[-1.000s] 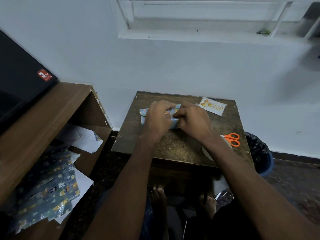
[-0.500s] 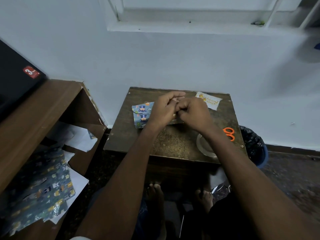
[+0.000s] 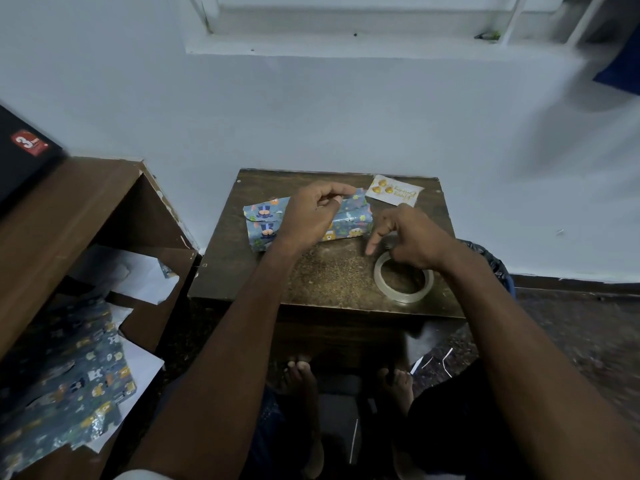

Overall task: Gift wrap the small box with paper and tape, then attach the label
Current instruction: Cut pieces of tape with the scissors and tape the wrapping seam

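The box (image 3: pixel 349 220), wrapped in blue cartoon-print paper, lies behind the tape roll (image 3: pixel 403 280). The left hand (image 3: pixel 311 216) above it pinches thumb to fingertip. The right hand (image 3: pixel 405 237) points loosely downward, holding nothing.

Pale wall (image 3: pixel 311 116), window ledge (image 3: pixel 346 46), brown shelf unit (image 3: pixel 69 209), dim light.

The small box (image 3: pixel 341 221), wrapped in blue cartoon-animal paper, lay lengthwise across the far half of the dark tabletop (image 3: pixel 332 275), with the white gold-printed label (image 3: pixel 394 194) just beyond its right end and the clear tape roll (image 3: pixel 403 279) lying flat near the front-right edge.
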